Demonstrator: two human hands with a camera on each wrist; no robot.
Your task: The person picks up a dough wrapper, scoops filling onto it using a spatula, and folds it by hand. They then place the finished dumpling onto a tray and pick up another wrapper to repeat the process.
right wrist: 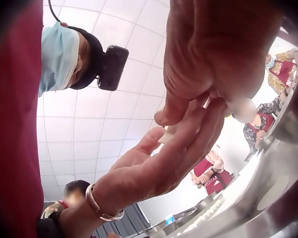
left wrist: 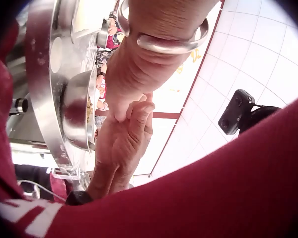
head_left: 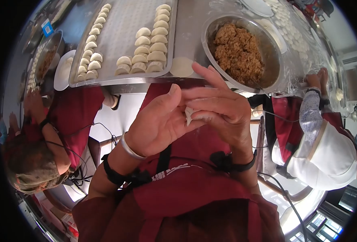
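Note:
In front of the apron, both hands meet around a small dumpling [head_left: 189,116] of white dough, mostly covered by fingers. My right hand [head_left: 229,111] pinches its edge between thumb and fingers. My left hand [head_left: 158,121] lies palm up beneath it, thumb pointing away from the dough, its fingers largely hidden behind the right hand in the head view. From the right wrist, the left hand's fingers [right wrist: 174,158] look extended, with a bit of dough showing beside the thumb. A round dough wrapper [head_left: 181,67] lies on the table edge just beyond the hands.
A perforated metal tray [head_left: 118,32] bears rows of finished dumplings [head_left: 158,46]. To its right stands a steel bowl [head_left: 277,60] of brown minced filling [head_left: 239,52]. People in red aprons work close on both sides. Cables hang near the chairs.

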